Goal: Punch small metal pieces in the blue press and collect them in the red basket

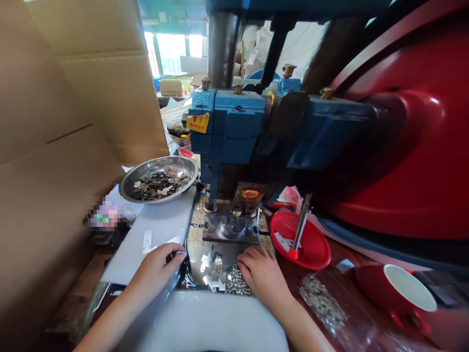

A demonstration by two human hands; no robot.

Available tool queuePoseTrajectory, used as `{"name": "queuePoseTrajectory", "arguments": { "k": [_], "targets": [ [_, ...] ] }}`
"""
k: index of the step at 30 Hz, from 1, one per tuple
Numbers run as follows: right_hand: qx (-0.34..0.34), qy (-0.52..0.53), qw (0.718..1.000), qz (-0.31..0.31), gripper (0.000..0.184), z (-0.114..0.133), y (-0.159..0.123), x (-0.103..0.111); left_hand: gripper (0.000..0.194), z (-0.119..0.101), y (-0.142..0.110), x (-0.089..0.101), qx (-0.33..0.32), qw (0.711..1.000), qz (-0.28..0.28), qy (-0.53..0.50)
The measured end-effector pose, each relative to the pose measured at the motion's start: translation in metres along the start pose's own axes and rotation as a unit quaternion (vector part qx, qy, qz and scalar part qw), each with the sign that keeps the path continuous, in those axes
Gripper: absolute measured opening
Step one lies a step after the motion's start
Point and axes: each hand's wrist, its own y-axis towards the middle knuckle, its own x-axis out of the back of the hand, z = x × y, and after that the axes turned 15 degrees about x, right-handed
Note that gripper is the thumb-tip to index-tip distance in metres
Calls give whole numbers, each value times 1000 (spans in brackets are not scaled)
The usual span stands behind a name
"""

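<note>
My left hand (161,266) is at the left edge of the press bed, thumb and forefinger drawn together. A pale sliver shows at its fingertips, too small to name. My right hand (262,271) rests curled at a pile of small shiny metal parts (236,282), its fingertips partly hidden. Between the hands, several flat silvery metal pieces (214,282) lie on the metal plate. Behind them stands the die block (232,227) of a blue press (227,127). Flat cut pieces (147,241) lie on the grey board beside my left hand.
A steel bowl (128,188) of thin metal pieces stands at left, beside a tall cardboard sheet (84,98). On the right are a red basket (318,252) holding a metal-shafted tool, a bag of small metal parts (324,298), a red cup (377,286) and a large red wheel (410,146).
</note>
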Motion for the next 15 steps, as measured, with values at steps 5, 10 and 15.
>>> {"name": "queuePoseTrajectory", "arguments": {
  "k": [5,10,15],
  "targets": [
    [-4,20,998,-64,17,-2,6,-7,36,-21,8,-20,26,980,48,-190],
    [-1,55,970,-238,23,-18,41,-3,36,-50,15,-34,49,948,109,-295],
    [-45,-20,971,-234,16,-28,75,3,25,-73,19,-40,88,911,123,-383]
  ]
}}
